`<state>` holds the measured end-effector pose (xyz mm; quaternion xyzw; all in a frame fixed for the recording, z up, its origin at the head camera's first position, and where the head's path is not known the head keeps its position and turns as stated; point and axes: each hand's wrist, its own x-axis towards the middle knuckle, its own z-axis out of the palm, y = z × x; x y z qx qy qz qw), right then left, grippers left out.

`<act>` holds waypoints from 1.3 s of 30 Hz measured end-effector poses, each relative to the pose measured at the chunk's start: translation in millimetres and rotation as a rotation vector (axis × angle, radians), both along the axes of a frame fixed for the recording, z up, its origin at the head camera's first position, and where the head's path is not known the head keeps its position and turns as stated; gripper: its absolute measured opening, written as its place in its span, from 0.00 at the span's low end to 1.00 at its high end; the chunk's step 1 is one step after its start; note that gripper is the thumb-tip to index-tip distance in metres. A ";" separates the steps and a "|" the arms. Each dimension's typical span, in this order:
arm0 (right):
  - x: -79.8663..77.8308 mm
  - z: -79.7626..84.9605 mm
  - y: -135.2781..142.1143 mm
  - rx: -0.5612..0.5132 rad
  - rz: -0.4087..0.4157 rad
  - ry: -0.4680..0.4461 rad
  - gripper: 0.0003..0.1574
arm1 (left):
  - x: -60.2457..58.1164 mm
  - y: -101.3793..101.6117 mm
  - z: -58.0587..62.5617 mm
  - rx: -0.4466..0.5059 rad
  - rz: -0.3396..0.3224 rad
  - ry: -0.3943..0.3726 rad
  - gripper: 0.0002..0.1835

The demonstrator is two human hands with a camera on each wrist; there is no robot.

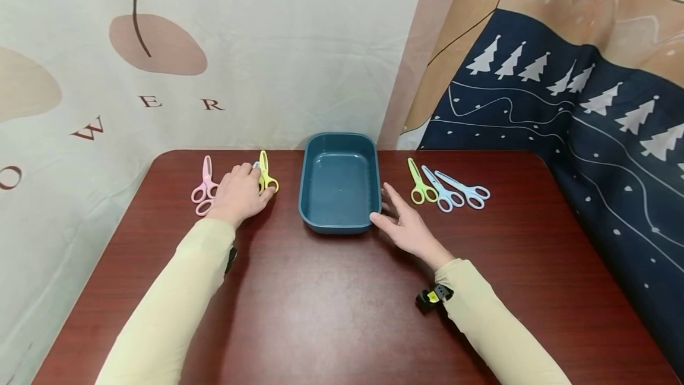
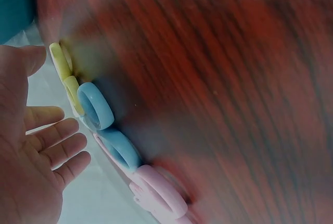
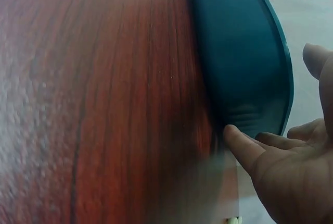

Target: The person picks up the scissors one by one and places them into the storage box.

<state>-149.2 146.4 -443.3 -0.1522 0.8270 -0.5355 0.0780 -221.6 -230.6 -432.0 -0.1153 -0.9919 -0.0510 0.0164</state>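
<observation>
My left hand [image 1: 238, 193] hovers with loosely bent fingers over scissors at the table's left. Pink scissors [image 1: 207, 172] lie at its left and yellow scissors [image 1: 264, 165] at its right. Between them are blue scissors, mostly hidden by the hand in the head view; their handle loops [image 2: 106, 113] show in the left wrist view, beside the spread fingers. My right hand [image 1: 406, 227] is at the right side of a dark teal bin [image 1: 339, 230], thumb by the rim. In the right wrist view, its extended fingers [image 3: 242, 146] meet the bin's outer wall.
Right of the bin lie green scissors [image 1: 416, 174], blue scissors [image 1: 443, 189] and light blue scissors [image 1: 464, 188], handles toward me. The reddish-brown table [image 1: 320, 314] ends at a printed cloth backdrop [image 1: 299, 64] just behind the bin.
</observation>
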 end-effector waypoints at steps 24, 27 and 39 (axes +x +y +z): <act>2.5 -5.3 -6.9 -0.045 0.002 -0.049 0.57 | -2.8 4.8 0.0 0.009 0.014 -0.035 0.31; 2.5 -4.4 -7.6 -0.043 -0.008 -0.042 0.57 | -3.9 5.0 -1.8 0.014 0.012 -0.040 0.30; 3.2 -5.4 -9.6 -0.074 -0.027 -0.033 0.56 | -2.5 7.5 -1.5 0.019 -0.002 -0.016 0.29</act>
